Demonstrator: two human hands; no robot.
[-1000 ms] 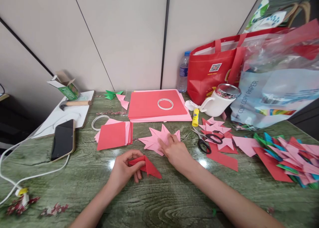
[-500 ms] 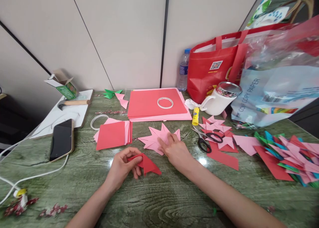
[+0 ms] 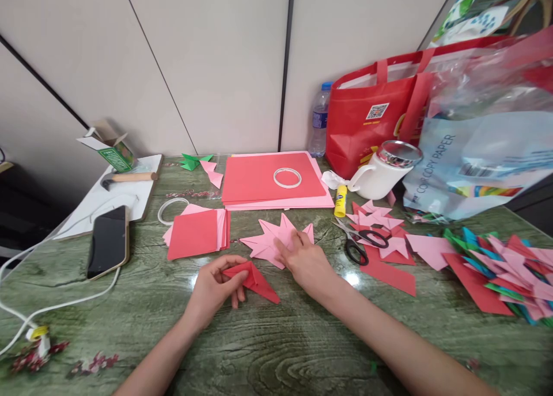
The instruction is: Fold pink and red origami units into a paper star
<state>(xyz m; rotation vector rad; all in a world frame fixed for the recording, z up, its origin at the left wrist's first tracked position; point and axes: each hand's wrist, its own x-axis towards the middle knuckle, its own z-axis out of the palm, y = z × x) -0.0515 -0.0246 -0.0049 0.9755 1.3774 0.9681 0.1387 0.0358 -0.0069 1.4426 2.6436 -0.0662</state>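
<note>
My left hand (image 3: 216,283) is closed on a red folded paper (image 3: 263,285), pinched between thumb and fingers just above the table. The folded piece points down to the right, and its left part is hidden in my grip. Beyond it, pink folded paper with star-like points (image 3: 263,240) lies flat on the table. The fingers of my right hand (image 3: 306,263) are closed on its right side, with thumb and fingertips bent down against it. Left of these lies a stack of red and pink paper squares (image 3: 192,234).
Black-handled scissors (image 3: 356,252), a yellow glue stick (image 3: 341,201) and pink and red cut pieces lie to the right. A white mug (image 3: 374,180) stands behind them. Large paper sheets (image 3: 246,180) carry a tape roll (image 3: 287,178). A phone (image 3: 108,240) and cable lie left.
The red folded paper has turned in my left hand, its downward flap now folded over or out of sight. My right hand stays at the pink paper.
</note>
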